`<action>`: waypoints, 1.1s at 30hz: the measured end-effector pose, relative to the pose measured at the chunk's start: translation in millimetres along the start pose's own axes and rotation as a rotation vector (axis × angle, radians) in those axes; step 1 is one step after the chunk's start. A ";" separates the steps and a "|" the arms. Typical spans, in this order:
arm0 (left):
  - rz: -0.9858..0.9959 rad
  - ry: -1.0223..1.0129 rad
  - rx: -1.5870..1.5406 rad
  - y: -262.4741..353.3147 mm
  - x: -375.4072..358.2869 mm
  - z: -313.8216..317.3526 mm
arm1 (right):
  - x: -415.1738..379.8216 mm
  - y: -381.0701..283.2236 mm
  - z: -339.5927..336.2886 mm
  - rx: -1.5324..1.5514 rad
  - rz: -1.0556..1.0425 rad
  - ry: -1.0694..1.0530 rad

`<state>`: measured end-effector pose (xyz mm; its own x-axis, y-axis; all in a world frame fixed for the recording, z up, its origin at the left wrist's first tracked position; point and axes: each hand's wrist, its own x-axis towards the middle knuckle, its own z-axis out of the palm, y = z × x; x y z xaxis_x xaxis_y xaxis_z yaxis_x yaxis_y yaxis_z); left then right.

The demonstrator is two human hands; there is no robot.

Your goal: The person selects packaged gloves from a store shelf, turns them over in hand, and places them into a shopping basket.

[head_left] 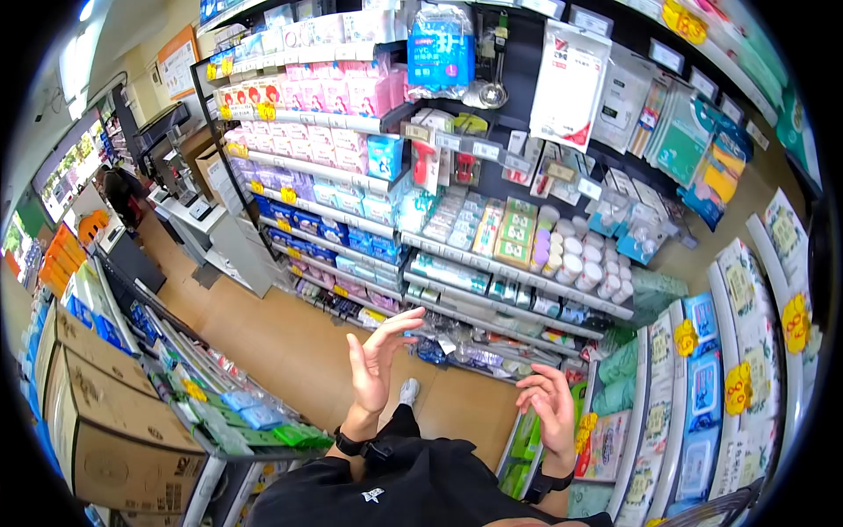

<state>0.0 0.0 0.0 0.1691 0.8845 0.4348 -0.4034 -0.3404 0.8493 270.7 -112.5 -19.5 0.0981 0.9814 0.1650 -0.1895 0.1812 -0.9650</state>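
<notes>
Both of my hands are raised in front of my body in a shop aisle. My left hand has its thumb up and its fingers stretched apart from it, with nothing in the grasp. A black band circles that wrist. My right hand is held up with its fingers loosely bent and spread, also holding nothing. A black band is on the right wrist too. Neither hand touches the shelves; the right one is nearest the right-hand shelf with green packs.
Ahead stand shelves with pink tissue packs, white cups and a hanging blue glove pack. Cardboard boxes sit at the left. Wet-wipe packs line the right shelf. Beyond the brown floor are a counter and a distant person.
</notes>
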 end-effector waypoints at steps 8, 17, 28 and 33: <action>-0.039 0.088 0.006 -19.3 136.0 -71.2 | 168.5 -5.7 42.4 -0.106 -0.040 -0.047; 0.036 -0.014 0.148 -28.5 271.2 -115.5 | 315.6 -22.0 77.6 -0.262 -0.203 0.014; 0.181 -0.037 0.180 -58.3 426.5 -100.6 | 443.6 -36.1 93.6 -0.411 -0.389 0.085; 0.285 -0.018 0.316 -63.6 468.8 -98.5 | 487.7 -54.2 83.4 -0.397 -0.507 0.111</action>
<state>16.4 467.8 120.3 0.1073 0.7359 0.6686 -0.1416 -0.6543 0.7429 247.3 361.6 130.2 0.1848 0.7640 0.6182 0.2796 0.5622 -0.7783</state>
